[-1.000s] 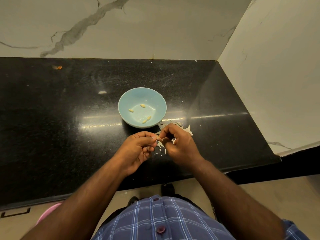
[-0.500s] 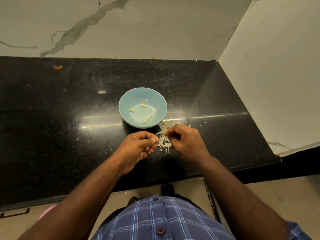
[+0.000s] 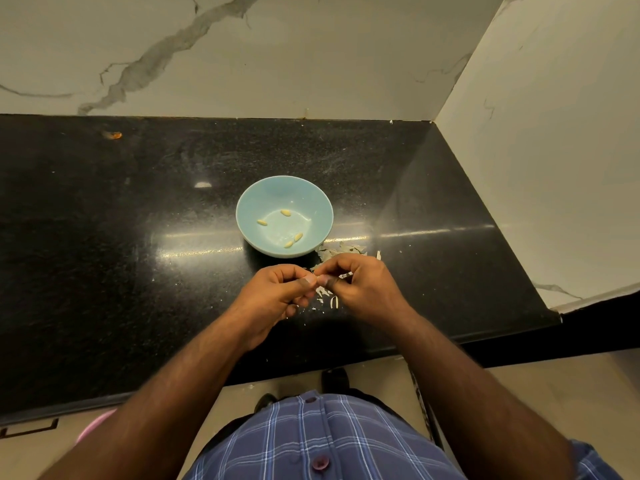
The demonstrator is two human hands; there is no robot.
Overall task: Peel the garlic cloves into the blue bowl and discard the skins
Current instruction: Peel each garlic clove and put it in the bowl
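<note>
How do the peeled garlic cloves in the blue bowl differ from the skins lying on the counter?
The peeled cloves are yellowish, plump ovals; the skins are pale, thin, ragged flakes. The four cloves lie spread apart inside the blue bowl; the skins lie strewn on the black counter, just right of the bowl and under the hands. Both are small garlic pieces near the counter's middle.

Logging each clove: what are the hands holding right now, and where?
Both hands pinch something small between their fingertips; it is hidden, probably a garlic clove.

A black speckled countertop [image 3: 104, 237] meets white marble walls [image 3: 311, 53], with an orange scrap [image 3: 114, 134] near the back.
</note>
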